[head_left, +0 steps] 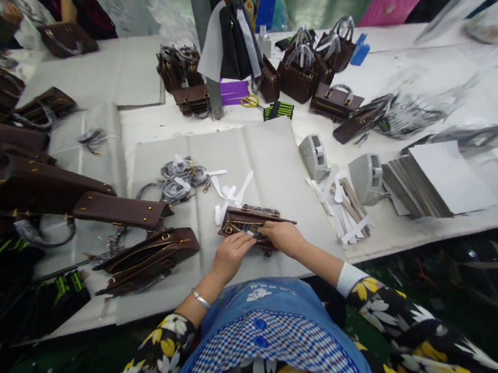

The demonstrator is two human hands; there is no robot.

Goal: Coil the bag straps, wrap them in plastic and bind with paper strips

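Observation:
A small brown handbag (232, 215) stands on the grey sheet in front of me, its zipped top open. My left hand (232, 255) grips the near rim of the handbag, fingers closed over its edge. My right hand (280, 236) reaches into the opening at the right, its fingertips partly hidden inside. Something dark and shiny shows in the opening, too small to name. Just beyond the bag lie white paper strips (230, 195). Left of those sits a heap of plastic-wrapped straps (182, 176) with metal clips.
Several brown handbags (122, 210) crowd the left side, one open handbag (152, 259) close by. More handbags (300, 76) stand at the back, near a metal post (214, 97) and yellow scissors (249, 100). Tape dispensers (368, 178) and a card stack (450, 178) are right. A co-worker (67, 7) handles a bag.

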